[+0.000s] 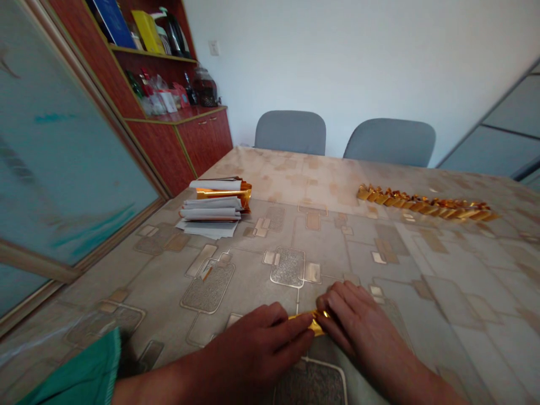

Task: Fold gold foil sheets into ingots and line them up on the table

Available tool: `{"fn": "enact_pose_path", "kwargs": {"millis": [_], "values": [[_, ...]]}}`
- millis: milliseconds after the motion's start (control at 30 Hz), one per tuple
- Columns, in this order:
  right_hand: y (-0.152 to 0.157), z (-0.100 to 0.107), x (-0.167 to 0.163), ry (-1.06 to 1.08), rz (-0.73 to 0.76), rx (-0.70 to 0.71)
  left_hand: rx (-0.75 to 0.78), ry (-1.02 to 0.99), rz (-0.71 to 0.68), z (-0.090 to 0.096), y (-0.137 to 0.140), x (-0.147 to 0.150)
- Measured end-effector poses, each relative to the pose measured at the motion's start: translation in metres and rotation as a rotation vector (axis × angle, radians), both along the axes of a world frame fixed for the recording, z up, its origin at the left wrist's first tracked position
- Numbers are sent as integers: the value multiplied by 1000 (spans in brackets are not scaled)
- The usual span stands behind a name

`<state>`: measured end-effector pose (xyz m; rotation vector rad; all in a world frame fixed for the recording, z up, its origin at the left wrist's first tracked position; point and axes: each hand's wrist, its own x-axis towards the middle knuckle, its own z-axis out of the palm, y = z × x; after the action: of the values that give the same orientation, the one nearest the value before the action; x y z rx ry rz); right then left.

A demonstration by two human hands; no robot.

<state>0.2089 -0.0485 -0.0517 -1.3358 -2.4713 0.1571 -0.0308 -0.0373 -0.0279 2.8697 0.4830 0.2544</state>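
Observation:
A small piece of folded gold foil paper (313, 323) lies low over the near part of the table, between my two hands. My left hand (270, 340) is closed on its left part, with the index and middle fingers stretched along it. The fingers of my right hand (358, 318) pinch its right end, and a shiny bit shows by the thumb. My fingers hide much of the paper. Farther off at the left is a pile of grey-white and gold paper sheets (215, 208). A long row of folded gold paper pieces (426, 203) lies at the far right.
The table (248, 264) has a patterned cover. Two grey chairs (291, 132) stand behind its far edge, by a white wall. At the left are a glass sliding door (76, 146) and a red-brown cabinet (206, 138) with bottles, boxes and a kettle.

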Motion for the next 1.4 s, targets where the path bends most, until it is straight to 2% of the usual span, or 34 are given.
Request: {"fn": "enact_pose_path", "kwargs": {"millis": [200,400,633,833,1067,1400], "values": [[-5,1,-6,-26,-62,36,76,-51,2,1,-1,4],[-6,2,-5,15,-112,-48,-38,-77,-1,-2,4,-5],[-3,7,3,88,-59,-162,-155,23,-27,15,13,-15],[-5,18,8,216,14,-248,-179,-4,-50,17,18,-16],[-1,12,10,164,10,-239,-172,-65,-56,15,16,-19],[-2,11,10,178,-4,-222,-209,64,-134,24,25,-25]]}}
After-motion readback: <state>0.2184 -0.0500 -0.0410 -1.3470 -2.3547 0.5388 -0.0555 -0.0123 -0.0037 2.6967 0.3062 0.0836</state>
